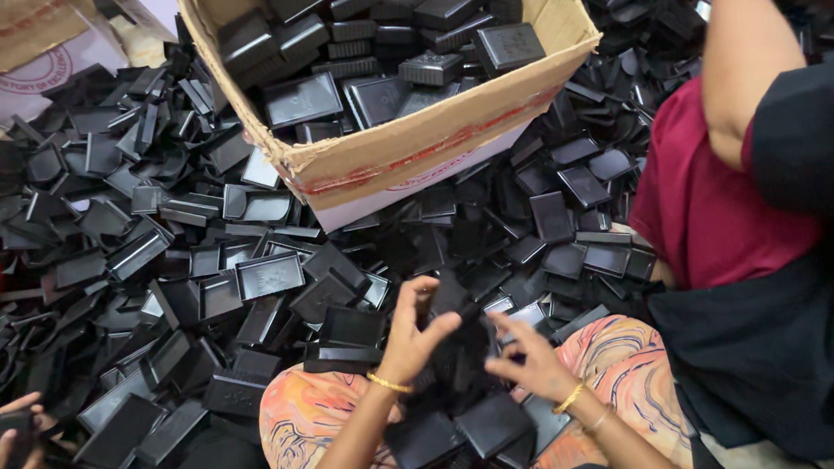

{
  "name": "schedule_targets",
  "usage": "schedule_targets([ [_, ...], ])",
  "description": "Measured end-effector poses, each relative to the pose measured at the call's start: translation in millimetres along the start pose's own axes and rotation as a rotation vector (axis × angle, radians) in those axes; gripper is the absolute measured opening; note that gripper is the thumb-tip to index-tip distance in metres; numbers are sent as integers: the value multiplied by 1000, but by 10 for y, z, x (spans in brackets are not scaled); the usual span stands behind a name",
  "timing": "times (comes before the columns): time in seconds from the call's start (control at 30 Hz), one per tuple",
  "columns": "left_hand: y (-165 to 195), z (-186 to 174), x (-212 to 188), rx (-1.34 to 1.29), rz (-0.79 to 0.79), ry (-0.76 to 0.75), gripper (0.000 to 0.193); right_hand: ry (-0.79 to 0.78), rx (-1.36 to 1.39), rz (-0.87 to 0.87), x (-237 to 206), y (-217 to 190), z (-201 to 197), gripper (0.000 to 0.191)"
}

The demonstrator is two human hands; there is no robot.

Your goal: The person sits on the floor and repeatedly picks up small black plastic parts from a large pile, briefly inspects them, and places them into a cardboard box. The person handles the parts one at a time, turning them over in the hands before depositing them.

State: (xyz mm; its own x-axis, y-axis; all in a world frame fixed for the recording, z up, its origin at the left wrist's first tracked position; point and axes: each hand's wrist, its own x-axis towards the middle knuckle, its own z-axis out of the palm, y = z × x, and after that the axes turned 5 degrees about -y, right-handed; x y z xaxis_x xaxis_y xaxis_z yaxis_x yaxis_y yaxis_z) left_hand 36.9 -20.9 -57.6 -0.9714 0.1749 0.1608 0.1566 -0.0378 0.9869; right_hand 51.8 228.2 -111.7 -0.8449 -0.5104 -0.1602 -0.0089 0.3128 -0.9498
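Note:
My left hand [413, 334] and my right hand [530, 358] meet low in the middle of the view, both gripping a dark black plastic piece [460, 351] between them; it is blurred. Gold bangles circle both wrists. Several flat black rectangular plastic covers [461, 432] lie in my lap on orange patterned cloth [298, 414]. A stack of two covers [345, 341] sits just left of my left hand.
A big heap of black plastic covers [158, 234] spreads over the floor. An open cardboard box [414, 147] filled with the same parts stands at the top centre. A person in a red and black top [740, 214] sits at the right. Another person's hand [9, 452] shows at bottom left.

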Motion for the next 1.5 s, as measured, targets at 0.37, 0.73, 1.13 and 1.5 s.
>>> schedule_targets([
  [0.37, 394, 225, -161, 330, 274, -203, 78, 158, 606, -261, 59, -574, -15, 83],
  [0.73, 477, 134, -118, 490, 270, -123, 44, 267, 284, -280, 117, -214, -228, 34],
  [1.13, 1785, -597, 1526, 1243, 903, 550, 46, 123, -770, -359, 767, 58, -77, 64],
  [1.5, -937, 83, 803, 1377, -30, -392, 29, -84, -899, -34, 1206, 244, -277, 88],
])
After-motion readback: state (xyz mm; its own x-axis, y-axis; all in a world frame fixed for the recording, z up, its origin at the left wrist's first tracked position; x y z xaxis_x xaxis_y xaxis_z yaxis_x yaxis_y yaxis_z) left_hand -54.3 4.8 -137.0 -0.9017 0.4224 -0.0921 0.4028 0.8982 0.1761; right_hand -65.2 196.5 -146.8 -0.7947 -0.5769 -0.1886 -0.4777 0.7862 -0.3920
